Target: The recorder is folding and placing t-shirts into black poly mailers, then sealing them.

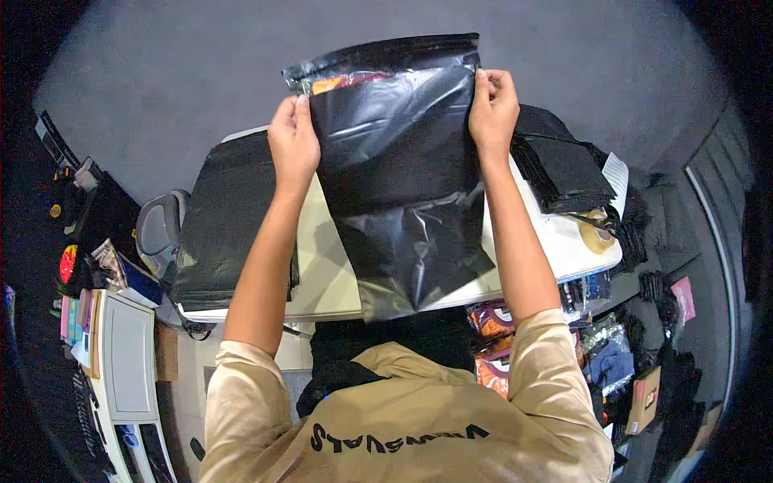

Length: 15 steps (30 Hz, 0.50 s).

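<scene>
A black plastic mailer bag [394, 153] hangs upright between my hands over the white table [322, 278]. My left hand [294, 141] pinches its upper left edge, and my right hand [493, 113] grips the upper right edge. Near the top, a packaged item with orange and dark red [326, 85] shows in a clear wrapper; most of it is hidden in or behind the black plastic. Above it runs the bag's dark top strip. The bag's creased bottom hangs down by the table's near edge.
A wide stack of flat black bags [225, 217] covers the table's left side. At right lie more black bags [564, 169] and a roll of tape [596, 236]. Orange wrapped packs [491, 318] sit below the near right edge. A grey chair [161, 225] and white cabinet [129, 354] stand left.
</scene>
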Tool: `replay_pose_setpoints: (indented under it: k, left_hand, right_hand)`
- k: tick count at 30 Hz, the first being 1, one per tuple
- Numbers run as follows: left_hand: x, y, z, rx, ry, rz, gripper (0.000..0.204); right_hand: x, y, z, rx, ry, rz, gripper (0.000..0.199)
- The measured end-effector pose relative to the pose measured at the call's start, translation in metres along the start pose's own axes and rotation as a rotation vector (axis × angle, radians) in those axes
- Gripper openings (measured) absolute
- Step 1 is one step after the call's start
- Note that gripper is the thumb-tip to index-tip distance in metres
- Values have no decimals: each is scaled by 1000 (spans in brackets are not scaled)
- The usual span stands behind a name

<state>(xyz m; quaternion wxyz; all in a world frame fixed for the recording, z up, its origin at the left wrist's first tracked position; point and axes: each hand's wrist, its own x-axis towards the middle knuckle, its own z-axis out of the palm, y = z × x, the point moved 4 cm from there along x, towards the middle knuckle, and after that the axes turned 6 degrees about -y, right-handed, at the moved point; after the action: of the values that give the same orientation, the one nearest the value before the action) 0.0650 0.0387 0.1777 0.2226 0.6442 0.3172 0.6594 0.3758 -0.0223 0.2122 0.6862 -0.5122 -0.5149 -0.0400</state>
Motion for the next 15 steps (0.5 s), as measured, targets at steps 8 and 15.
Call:
replay_pose_setpoints:
  k: [8,15]
  left_hand:
    - [-92,-43,-27,-129,12,-263,32]
    - [-157,-51,-61,46,-178,-850,29]
  right_hand:
    - [1,41,66,-262,-411,-21,26]
    - [-112,161,131,-424,-723,152,27]
